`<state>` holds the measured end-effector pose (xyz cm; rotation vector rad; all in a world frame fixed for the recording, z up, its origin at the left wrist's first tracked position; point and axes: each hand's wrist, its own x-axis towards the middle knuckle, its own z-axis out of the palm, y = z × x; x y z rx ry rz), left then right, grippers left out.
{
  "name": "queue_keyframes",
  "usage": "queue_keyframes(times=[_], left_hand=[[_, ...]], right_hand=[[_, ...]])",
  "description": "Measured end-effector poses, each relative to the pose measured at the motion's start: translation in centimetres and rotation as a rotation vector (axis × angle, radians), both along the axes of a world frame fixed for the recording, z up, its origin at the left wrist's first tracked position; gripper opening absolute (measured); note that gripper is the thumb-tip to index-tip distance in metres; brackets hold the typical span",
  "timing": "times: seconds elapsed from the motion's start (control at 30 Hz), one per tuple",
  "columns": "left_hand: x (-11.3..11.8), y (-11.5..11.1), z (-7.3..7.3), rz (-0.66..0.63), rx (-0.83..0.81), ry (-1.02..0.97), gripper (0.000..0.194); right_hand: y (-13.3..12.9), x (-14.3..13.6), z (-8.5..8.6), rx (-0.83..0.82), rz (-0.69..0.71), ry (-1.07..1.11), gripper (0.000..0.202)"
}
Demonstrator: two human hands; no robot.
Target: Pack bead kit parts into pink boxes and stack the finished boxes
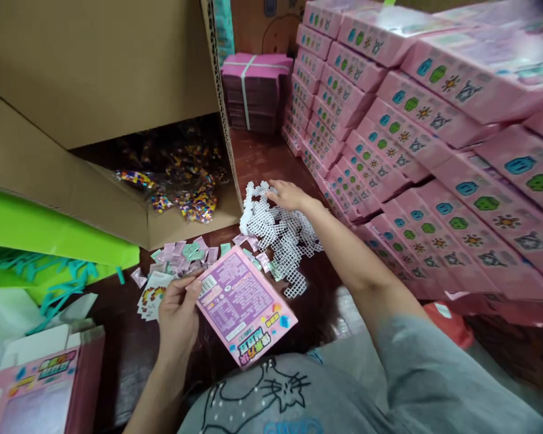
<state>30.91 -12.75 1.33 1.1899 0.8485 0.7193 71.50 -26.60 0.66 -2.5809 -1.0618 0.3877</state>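
Observation:
My left hand grips the edge of a pink and purple printed box, its text side up, thumb on top. My right hand reaches to a pile of white plastic grid pieces, fingers stretched out and touching or just over its far edge. Whether a piece sits under the fingertips, I cannot tell. Beyond the box lie small pink and green sachets. Printed cards with a coloured picture lie beside my left hand.
An open cardboard carton holds clear bags of colourful small pieces. Pink boxes are stacked high on the right. A strapped pink bundle stands at the back. More flat pink boxes and green strips are at left.

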Motion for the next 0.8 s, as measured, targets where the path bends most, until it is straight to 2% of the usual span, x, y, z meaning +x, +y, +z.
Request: queue_keyframes(times=[0.17, 0.23, 0.3, 0.37, 0.43, 0.47, 0.5, 0.53, 0.57, 0.63, 0.7, 0.73, 0.8], left_hand=[[1.1, -1.3, 1.3, -0.015, 0.027, -0.013, 0.051], [0.6, -0.7, 1.8, 0.057, 0.072, 0.008, 0.049], [-0.2, 0.4, 2.3, 0.146, 0.106, 0.029, 0.047], [-0.6, 1.6, 2.9, 0.224, 0.106, 0.044, 0.046], [0.0, 2.1, 3.5, 0.283, 0.099, 0.037, 0.047], [0.7, 2.0, 3.7, 0.305, 0.116, 0.024, 0.046], [1.6, 1.6, 3.9, 0.309, 0.153, 0.006, 0.044], [2.7, 0.9, 4.0, 0.291, 0.206, -0.020, 0.041], [4.0, 0.1, 4.1, 0.251, 0.268, -0.051, 0.038], [6.9, -1.9, 4.2, 0.122, 0.387, -0.113, 0.030], [9.7, -3.7, 4.1, -0.005, 0.455, -0.175, 0.025], [11.0, -4.3, 4.0, -0.054, 0.464, -0.196, 0.024], [12.8, -5.1, 3.9, -0.147, 0.452, -0.214, 0.023]], right_hand=[[7.4, 1.3, 3.5, -0.016, 0.055, 0.063, 0.091], [8.6, 1.3, 4.0, -0.017, 0.106, 0.110, 0.085], [8.2, 1.0, 4.4, -0.004, 0.155, 0.161, 0.076], [5.9, 0.1, 4.9, 0.025, 0.158, 0.183, 0.072], [1.9, -2.2, 6.0, 0.156, 0.109, 0.139, 0.076], [-0.4, -4.1, 6.7, 0.242, 0.082, 0.107, 0.079], [-2.8, -6.4, 7.4, 0.431, 0.062, 0.061, 0.082], [-5.1, -9.0, 8.0, 0.588, 0.085, 0.064, 0.087], [-7.2, -11.7, 8.4, 0.663, 0.124, 0.100, 0.093], [-10.4, -16.6, 8.1, 0.645, 0.181, 0.127, 0.112], [-12.4, -19.4, 6.8, 0.559, 0.157, 0.058, 0.130], [-13.0, -19.9, 6.1, 0.504, 0.139, 0.011, 0.135], [-13.8, -19.2, 4.9, 0.407, 0.113, -0.093, 0.137]])
